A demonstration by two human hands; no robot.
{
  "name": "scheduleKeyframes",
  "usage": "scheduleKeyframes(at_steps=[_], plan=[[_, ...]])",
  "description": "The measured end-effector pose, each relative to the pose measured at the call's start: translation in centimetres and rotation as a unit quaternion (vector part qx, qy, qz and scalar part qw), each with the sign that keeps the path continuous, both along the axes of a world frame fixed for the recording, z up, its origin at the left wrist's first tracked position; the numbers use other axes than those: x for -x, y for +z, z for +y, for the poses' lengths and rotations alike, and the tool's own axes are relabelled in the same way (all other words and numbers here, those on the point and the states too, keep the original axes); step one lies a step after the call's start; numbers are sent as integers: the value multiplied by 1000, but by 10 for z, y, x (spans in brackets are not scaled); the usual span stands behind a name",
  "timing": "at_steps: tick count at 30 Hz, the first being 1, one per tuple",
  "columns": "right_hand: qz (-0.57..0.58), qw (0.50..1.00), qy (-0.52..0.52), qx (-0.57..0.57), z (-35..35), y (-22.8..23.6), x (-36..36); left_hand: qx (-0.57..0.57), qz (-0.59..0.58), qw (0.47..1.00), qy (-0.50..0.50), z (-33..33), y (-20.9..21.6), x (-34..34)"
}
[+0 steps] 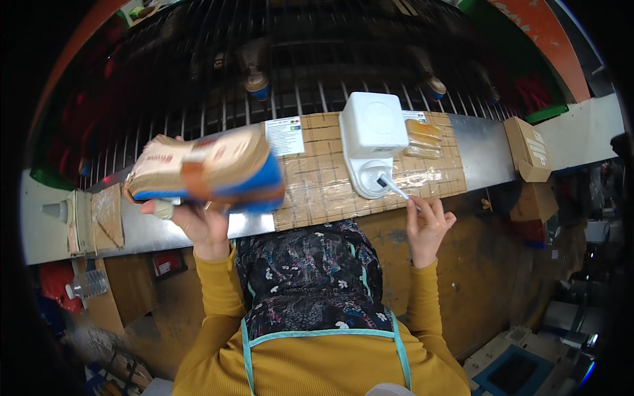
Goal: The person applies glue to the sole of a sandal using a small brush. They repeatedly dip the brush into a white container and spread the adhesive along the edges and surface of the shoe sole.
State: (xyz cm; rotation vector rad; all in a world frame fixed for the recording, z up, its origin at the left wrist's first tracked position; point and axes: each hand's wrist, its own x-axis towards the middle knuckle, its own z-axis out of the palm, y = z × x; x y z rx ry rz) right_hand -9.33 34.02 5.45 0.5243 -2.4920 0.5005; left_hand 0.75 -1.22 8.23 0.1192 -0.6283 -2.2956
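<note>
Now, left hand (pixel 201 228) grasping banded beige-and-blue bundle (pixel 231 158), blurred, over bench (pixel 489 155). Right hand (pixel 428 223) pinching white stick (pixel 396 189), tip at white container (pixel 374 125)'s front opening.

The pot (pixel 375 127) sits on the cardboard (pixel 310 188), with a paper (pixel 284 137) on its left and blocks (pixel 423 140) on its right

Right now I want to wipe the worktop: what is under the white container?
The white container stands on a cardboard sheet, which shows to its left and right. The part directly beneath is covered, so whether anything else lies there cannot be seen.
</note>
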Motion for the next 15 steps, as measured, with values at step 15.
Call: scheduleKeyframes(at_steps=[15], plan=[[-166,985,15,-33,0,10,18,61,170,918,-354,0,-68,2]])
